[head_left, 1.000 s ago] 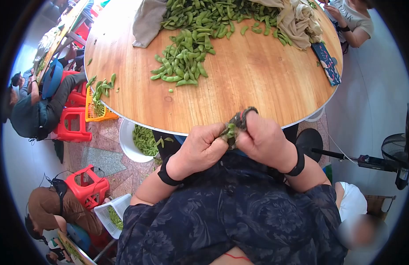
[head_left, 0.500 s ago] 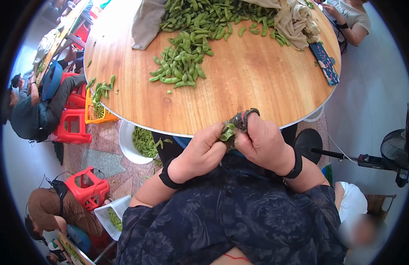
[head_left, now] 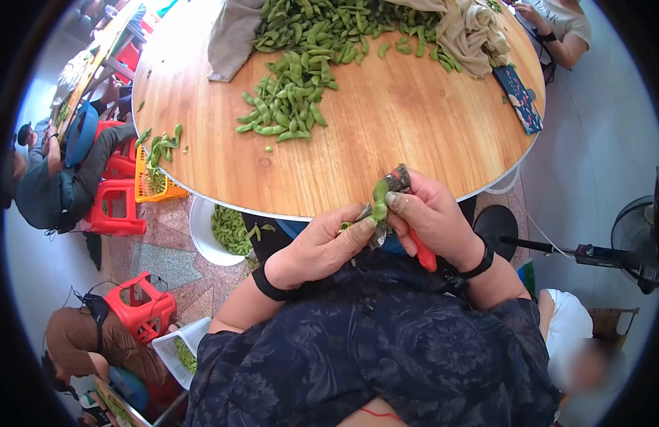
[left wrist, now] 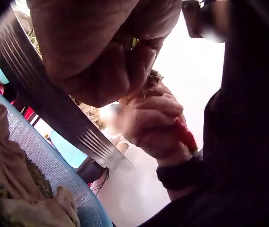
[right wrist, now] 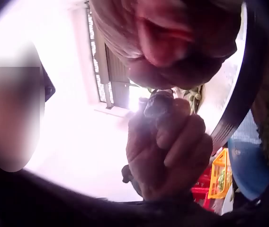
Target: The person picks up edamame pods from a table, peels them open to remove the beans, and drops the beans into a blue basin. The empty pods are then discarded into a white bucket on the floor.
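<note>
In the head view my left hand [head_left: 322, 245] pinches green soybean pods at the table's near edge, with one pod [head_left: 380, 199] standing up between the two hands. My right hand [head_left: 437, 217] holds scissors [head_left: 425, 256] with spread handles, one bare red and the other wrapped in dark material. A bit of metal blade shows beside the left fingertips, and the right thumb lies against the upright pod. Both hands nearly meet in the left wrist view, where the red handle [left wrist: 186, 136] sticks out below the right fingers. In the right wrist view the fingers hide the pods.
A large heap of pods [head_left: 290, 96] lies on the round wooden table [head_left: 415, 135], beside beige cloth [head_left: 479, 43] and a dark patterned case [head_left: 518, 99]. Below its left edge stand a white bucket [head_left: 200, 231] and an orange basket [head_left: 145, 186]. A black fan [head_left: 635, 235] stands right.
My right fingers have loosened from a tight curl, and the scissor handles have spread, bringing the red one into sight. The pod between my hands now stands upright.
</note>
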{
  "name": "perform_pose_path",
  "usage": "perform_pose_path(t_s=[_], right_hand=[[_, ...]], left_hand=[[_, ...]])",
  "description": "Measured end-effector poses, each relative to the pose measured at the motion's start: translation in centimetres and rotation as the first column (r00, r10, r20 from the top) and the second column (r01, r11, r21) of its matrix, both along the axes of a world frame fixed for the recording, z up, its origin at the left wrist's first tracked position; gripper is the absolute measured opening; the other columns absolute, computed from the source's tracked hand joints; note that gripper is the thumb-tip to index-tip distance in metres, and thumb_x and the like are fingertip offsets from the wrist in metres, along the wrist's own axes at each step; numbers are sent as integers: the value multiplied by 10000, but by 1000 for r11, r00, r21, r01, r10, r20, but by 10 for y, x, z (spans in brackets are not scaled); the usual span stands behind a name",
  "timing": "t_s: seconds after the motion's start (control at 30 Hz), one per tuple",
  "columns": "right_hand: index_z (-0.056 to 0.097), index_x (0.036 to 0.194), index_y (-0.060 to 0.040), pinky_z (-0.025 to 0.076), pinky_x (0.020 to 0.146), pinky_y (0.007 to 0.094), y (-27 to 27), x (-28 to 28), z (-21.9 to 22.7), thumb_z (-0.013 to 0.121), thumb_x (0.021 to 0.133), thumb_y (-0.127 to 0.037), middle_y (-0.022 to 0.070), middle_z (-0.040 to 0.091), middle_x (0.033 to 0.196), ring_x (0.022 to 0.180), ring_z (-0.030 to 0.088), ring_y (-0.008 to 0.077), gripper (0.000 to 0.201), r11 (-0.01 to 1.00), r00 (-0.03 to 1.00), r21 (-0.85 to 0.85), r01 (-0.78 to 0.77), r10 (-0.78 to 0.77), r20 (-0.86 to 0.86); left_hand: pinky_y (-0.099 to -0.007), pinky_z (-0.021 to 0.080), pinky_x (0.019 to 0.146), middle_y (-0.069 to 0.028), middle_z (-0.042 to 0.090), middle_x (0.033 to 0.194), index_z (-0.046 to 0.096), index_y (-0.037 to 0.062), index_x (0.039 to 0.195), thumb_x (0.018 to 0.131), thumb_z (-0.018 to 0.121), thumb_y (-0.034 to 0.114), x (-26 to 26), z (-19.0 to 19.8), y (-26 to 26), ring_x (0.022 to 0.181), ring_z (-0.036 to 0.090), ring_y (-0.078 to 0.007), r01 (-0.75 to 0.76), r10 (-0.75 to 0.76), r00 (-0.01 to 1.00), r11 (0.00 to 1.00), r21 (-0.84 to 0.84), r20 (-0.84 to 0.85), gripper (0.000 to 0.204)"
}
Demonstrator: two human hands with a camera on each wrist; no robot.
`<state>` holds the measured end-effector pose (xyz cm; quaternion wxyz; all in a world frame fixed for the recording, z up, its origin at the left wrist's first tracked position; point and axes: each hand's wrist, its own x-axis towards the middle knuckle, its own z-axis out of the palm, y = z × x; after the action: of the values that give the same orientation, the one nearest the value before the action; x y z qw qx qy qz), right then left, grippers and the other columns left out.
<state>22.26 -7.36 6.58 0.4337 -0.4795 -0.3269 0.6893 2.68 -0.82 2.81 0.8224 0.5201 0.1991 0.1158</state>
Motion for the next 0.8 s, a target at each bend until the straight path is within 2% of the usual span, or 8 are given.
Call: perform_pose_path(t_s=[0.1,0.17,0.2,0.43,0.5,0.63,0.7,0.8], right_hand=[[533,974,-28,396,422,234,-4,-1,-4,512,922,-90,17,538,608,420,496,116,84,976,962,214,-31,-28,270],[535,913,-15,427,443,292,-4,-4,-15,577,856,-65,83,533,602,457,545,201,87,777,706,581,-242,-270,654],[536,862,-11,451,471,330,-4,-2,-20,613,811,-53,134,506,608,510,566,283,102,767,708,577,-281,-240,664],[531,858,-12,443,466,338,-8,1,-25,605,832,-62,136,520,642,510,557,313,93,647,636,660,-382,-334,696],[523,873,-12,438,464,338,-13,1,-17,599,848,-73,142,522,654,524,561,321,101,852,788,457,-258,-88,609],[517,890,-9,447,497,348,-14,-1,-6,587,860,-83,144,529,670,565,570,329,105,840,813,479,-254,-83,577],[521,900,-18,453,537,360,-15,3,3,572,870,-89,146,542,697,610,581,323,93,965,913,124,-232,172,370],[532,881,-29,456,531,354,-18,-2,-13,597,830,-71,134,544,689,602,583,305,93,789,762,528,-314,-122,635]], left_hand=[[-196,348,583,51,490,758,575,35,993,1013,457,289,-2,-7,0,656,399,-31,-8,4,998,999,52,68,281],[-198,357,589,50,500,766,581,33,985,1010,466,290,-2,-7,-2,665,411,-32,-35,30,996,998,50,80,283],[-201,365,595,49,511,773,588,31,977,1006,475,291,-2,-8,-3,673,423,-33,-56,51,994,997,51,93,285],[-215,395,626,47,542,775,614,19,942,979,540,294,-2,2,-2,707,459,-40,-33,55,996,951,306,-64,288],[-216,393,614,58,523,738,607,26,943,969,562,292,1,3,-3,685,444,-40,-75,82,994,992,104,-66,271],[-212,392,629,66,511,767,591,35,965,971,561,271,-2,-4,-1,700,431,-38,41,-47,998,993,-115,-50,237],[-204,383,652,66,499,812,570,45,985,976,548,270,1,0,-4,729,418,-33,23,-19,997,999,-49,69,227],[-200,377,672,61,496,852,563,41,1027,982,536,219,0,-6,-5,759,415,-29,36,-25,991,996,-77,135,186]])
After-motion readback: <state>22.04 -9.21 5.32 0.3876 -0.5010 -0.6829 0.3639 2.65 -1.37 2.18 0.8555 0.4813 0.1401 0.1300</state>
